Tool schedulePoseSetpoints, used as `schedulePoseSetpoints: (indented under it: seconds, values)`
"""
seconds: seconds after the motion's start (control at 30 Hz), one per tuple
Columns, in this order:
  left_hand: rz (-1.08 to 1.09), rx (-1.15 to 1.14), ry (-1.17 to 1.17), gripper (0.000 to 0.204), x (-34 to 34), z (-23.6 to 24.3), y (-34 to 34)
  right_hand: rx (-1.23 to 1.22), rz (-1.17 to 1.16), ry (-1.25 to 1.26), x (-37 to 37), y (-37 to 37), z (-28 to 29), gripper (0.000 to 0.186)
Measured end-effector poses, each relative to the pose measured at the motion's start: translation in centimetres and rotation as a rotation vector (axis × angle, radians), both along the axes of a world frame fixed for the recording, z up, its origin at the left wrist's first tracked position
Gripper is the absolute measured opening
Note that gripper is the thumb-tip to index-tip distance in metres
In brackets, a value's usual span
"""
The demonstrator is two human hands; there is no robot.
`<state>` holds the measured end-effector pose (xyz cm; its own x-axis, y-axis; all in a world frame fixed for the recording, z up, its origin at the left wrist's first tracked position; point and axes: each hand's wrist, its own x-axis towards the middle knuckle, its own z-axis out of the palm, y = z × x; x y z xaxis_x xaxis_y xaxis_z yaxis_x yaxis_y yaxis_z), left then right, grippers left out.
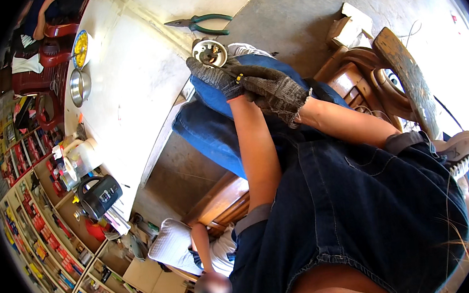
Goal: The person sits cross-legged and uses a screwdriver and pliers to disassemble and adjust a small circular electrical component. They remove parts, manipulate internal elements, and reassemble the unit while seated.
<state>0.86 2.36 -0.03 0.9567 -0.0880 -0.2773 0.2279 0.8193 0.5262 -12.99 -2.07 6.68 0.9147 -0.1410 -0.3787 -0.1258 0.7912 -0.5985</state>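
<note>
Both my hands wear dark grey knit gloves and meet over my raised knee in blue jeans. My left hand (213, 76) grips a round silver metal part (209, 52) with a dark hub, held against the knee. My right hand (274, 91) is closed around a tool with a yellow-and-black handle (238, 78), whose tip points toward the metal part. The tool's working end is hidden between the gloves.
Green-handled pliers (200, 24) lie on the white table (130, 83) beyond my knee. A steel bowl (79, 86), a yellow disc (80, 48) and a black kettle (99, 197) sit along the table's left edge. Wooden furniture (394, 73) stands right; another person (210, 253) sits below.
</note>
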Motion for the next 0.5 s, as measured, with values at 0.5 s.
schedulePoseSetpoints:
  seconds: [0.5]
  values:
    - [-0.361,-0.129,0.040,0.043,-1.6,2.9,-0.9,-1.045,0.307,-0.099,-0.1,-10.9,-0.5,0.028]
